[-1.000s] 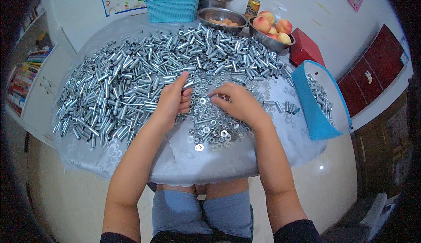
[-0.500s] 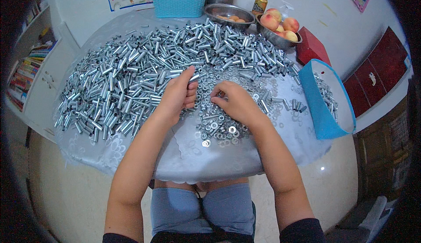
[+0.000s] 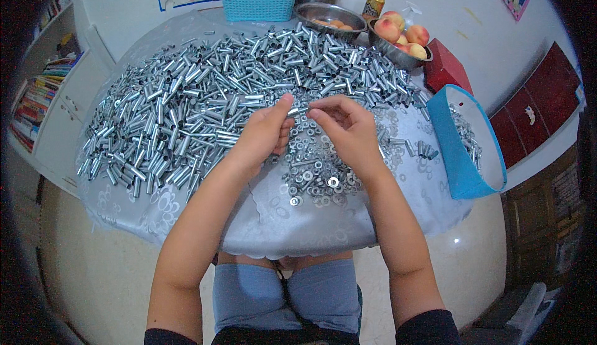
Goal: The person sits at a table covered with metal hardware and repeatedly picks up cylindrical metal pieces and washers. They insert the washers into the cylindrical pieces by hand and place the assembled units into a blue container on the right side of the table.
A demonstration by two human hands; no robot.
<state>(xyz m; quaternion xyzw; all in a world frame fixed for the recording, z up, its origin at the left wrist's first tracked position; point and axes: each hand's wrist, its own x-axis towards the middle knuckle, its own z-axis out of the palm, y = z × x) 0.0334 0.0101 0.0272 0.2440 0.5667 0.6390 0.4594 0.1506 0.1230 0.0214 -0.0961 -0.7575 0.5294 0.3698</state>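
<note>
My left hand [image 3: 264, 132] is closed round a shiny metal tube [image 3: 298, 112], whose end sticks out past the thumb to the right. Thumb and index finger of my right hand [image 3: 349, 132] pinch together at that end of the tube. Whatever small piece lies between those fingertips is too hidden to make out. Under and between the hands spreads a heap of nuts and washers [image 3: 316, 180]. A large pile of loose metal tubes [image 3: 168, 115] covers the table to the left and behind.
A blue fabric bin [image 3: 463, 152] with metal parts stands at the right. Along the back are a turquoise basket [image 3: 258, 6], a steel bowl [image 3: 329, 18] of eggs, a bowl [image 3: 398, 55] of peaches, a can [image 3: 373, 6] and a red box [image 3: 448, 68].
My right hand has risen from over the washers and come to the tube's end. My left hand has shifted slightly right with the tube in it.
</note>
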